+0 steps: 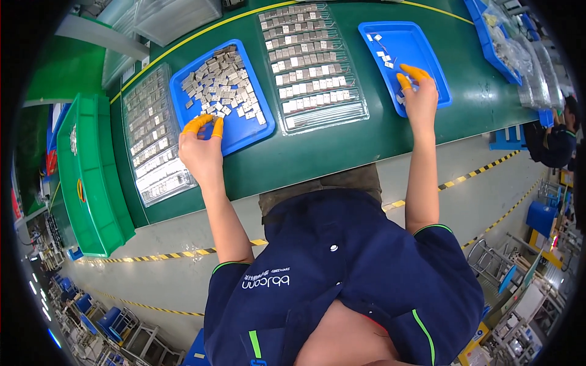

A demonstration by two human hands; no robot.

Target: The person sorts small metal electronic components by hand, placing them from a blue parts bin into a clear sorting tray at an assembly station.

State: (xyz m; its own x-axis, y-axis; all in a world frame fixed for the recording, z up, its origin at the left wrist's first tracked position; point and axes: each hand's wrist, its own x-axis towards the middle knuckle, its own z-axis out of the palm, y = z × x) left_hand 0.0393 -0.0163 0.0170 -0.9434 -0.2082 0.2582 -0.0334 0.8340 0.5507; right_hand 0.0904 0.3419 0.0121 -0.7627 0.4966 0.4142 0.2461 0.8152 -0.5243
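Note:
My left hand (pixel 202 152), with yellow covers on its fingertips, reaches over the near edge of a blue tray (pixel 245 135). Its thumb and fingers come close together at the heap of small grey-and-white rectangular parts (pixel 223 79); whatever lies between the tips is too small to make out. Over a second blue tray (pixel 431 56), farther right, is my right hand (pixel 420 97), also with yellow fingertip covers. A gap shows between its thumb and forefinger. A few small white pieces (pixel 384 58) lie in that tray, and some near the palm are partly hidden.
Between the blue trays lies a clear plastic tray (pixel 329 116) holding rows of parts. Another filled clear tray (pixel 168 192) sits at left. A green bin (pixel 91 183) stands beyond the table's left end. At far right, a blue bin (pixel 488 36) holds bagged items; a person (pixel 552 137) is beyond.

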